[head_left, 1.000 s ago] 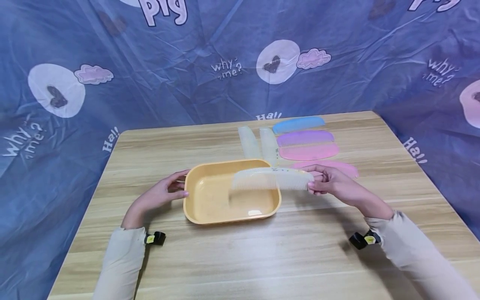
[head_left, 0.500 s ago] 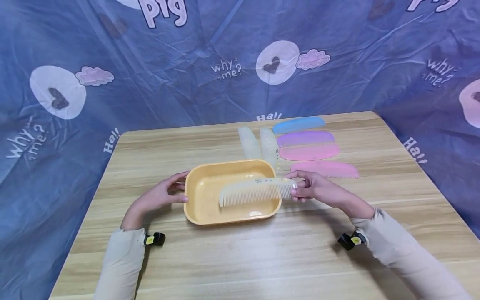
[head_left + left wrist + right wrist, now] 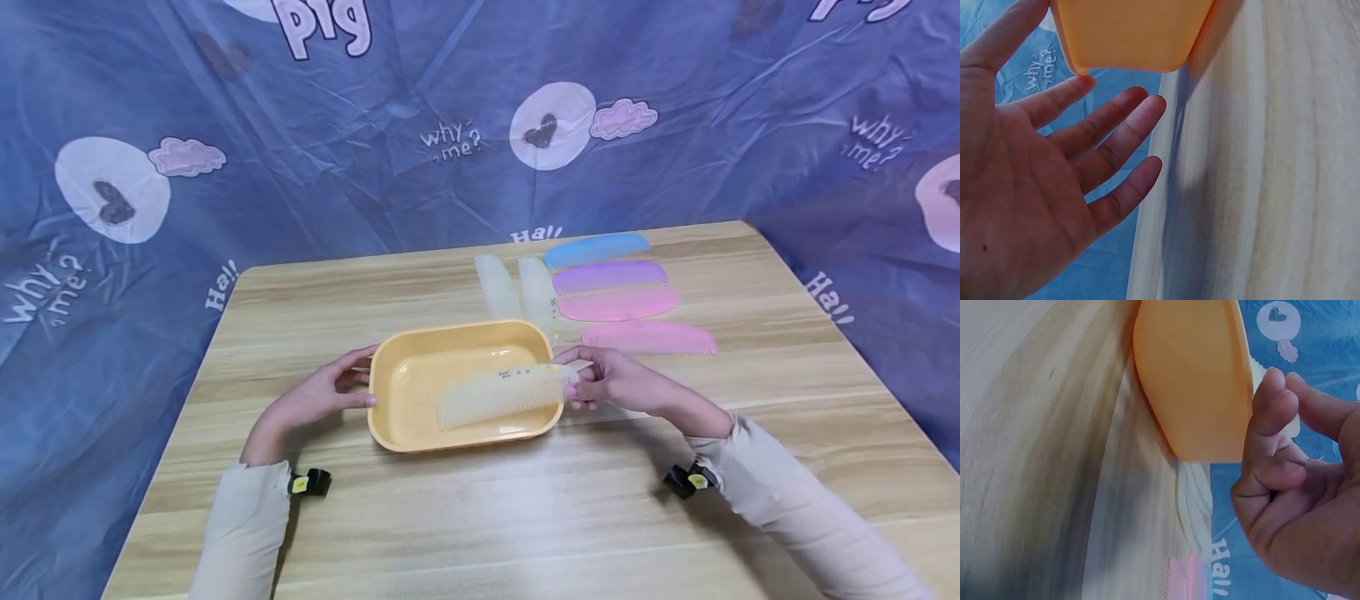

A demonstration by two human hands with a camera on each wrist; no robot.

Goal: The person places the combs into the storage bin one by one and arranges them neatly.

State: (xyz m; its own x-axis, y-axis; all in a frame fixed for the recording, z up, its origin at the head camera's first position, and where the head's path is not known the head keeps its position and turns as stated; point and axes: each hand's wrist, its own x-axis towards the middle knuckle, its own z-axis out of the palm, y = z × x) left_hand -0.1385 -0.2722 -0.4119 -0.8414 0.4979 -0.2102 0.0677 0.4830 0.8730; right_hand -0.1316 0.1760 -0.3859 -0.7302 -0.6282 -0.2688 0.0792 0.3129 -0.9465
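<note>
My right hand (image 3: 626, 379) pinches one end of a translucent cream comb (image 3: 502, 397) between thumb and fingers. This comb slants down into the yellow plastic tray (image 3: 408, 392), teeth toward me, its held end over the tray's right rim. In the right wrist view, a bit of the comb (image 3: 1293, 428) shows behind the curled fingers. At the tray's left end, my left hand (image 3: 318, 396) has its thumb and index finger touching the rim. The left wrist view shows that hand (image 3: 1041, 181) with its fingers spread and nearly straight, the palm facing the camera.
Behind the tray lie two cream combs (image 3: 497, 285), their near ends close to its rim. Right of them are a blue comb (image 3: 597, 249), a purple comb (image 3: 611, 275) and two pink combs (image 3: 651, 337). A blue printed cloth (image 3: 337, 167) hangs behind the wooden table (image 3: 450, 525).
My right hand has moved left and slightly toward me, taking the cream comb from above the tray's right rim down into the tray. My left hand stays at the tray's left end.
</note>
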